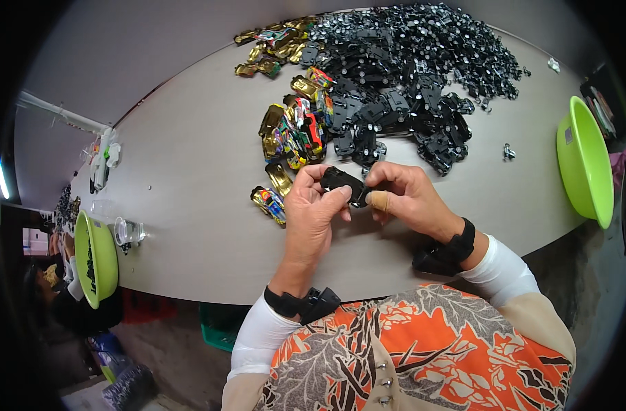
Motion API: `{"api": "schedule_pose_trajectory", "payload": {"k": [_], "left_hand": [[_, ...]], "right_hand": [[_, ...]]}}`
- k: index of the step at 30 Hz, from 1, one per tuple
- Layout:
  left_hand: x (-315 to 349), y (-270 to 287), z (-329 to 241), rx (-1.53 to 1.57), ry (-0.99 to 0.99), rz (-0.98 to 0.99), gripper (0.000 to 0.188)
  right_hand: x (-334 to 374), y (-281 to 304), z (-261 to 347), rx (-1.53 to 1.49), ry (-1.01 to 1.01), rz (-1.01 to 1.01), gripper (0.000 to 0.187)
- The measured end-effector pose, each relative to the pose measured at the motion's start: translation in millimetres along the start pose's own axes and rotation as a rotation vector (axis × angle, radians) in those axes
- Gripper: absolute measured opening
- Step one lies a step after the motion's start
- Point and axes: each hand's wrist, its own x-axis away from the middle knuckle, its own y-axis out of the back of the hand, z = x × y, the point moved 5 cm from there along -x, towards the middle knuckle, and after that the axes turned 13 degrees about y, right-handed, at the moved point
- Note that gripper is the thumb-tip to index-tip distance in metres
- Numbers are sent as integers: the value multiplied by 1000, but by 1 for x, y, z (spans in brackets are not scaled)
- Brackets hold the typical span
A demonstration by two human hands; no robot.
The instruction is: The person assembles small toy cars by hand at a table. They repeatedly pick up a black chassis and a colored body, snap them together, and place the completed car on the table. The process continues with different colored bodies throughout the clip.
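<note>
Above the near edge of the grey table [196, 226], just in front of the person's chest, the left hand [311, 211] has its thumb and fingers closed on a black toy-car base [340, 179]. The right hand [407, 195], a tan wrap [379, 200] on its thumb, pinches the other end; whether a smaller part sits between those fingertips cannot be told. The base is raised off the table, its long axis slanting from upper left, by the left forefinger, down to lower right, at the right thumb. Which end is the car's nose is not clear.

Just left of the left hand lie a gold car shell [278, 179], pointing up and leftward, and a multicoloured shell [267, 204], slanting down to the right. Beyond the hands spreads a heap of black car bases [388, 109], with patterned shells [302, 130] along its left side and a pile of wheel sets [429, 44] behind. A lone wheel set [508, 152] lies apart, toward the green basin [584, 164] at right.
</note>
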Motion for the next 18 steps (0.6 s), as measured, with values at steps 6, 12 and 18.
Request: {"api": "schedule_pose_trajectory", "payload": {"k": [6, 12, 18], "left_hand": [[6, -3, 2, 13, -81, 25, 27], [26, -4, 2, -238, 85, 52, 21], [38, -4, 4, -572, 19, 42, 15]], "right_hand": [[0, -9, 5, 212, 303, 147, 5], [-4, 0, 21, 130, 165, 131, 3], [-1, -7, 11, 143, 236, 231, 9]]}}
